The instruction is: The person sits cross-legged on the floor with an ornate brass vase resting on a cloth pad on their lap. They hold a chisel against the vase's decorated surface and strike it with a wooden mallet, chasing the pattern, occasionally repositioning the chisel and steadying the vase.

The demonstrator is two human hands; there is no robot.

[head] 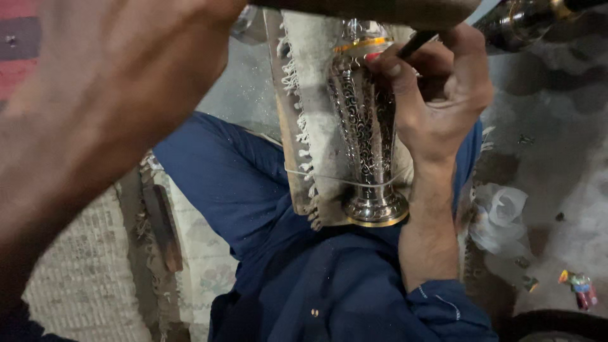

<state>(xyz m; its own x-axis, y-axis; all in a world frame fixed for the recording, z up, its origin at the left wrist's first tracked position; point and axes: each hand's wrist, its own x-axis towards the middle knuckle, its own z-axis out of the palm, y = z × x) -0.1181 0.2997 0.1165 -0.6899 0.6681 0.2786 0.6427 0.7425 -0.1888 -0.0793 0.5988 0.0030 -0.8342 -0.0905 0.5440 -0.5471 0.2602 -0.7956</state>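
Silver-toned engraved vase [366, 120] lies lengthwise on a fringed cloth [316, 82] over my lap, steadied for work. My right hand [437, 95] rests on it, fingers [396, 73] pinching a dark tool [418, 43]. My left hand [107, 82] is raised and blurred; its fingers' state I cannot tell.

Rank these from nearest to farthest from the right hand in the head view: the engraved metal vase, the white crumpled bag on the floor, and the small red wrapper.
From the right hand:
1. Engraved metal vase: touching the hand's fingers, lying on the fringed cloth just left of it.
2. White crumpled bag: on the floor, below and right of the hand.
3. Small red wrapper: farthest, near the lower right corner.
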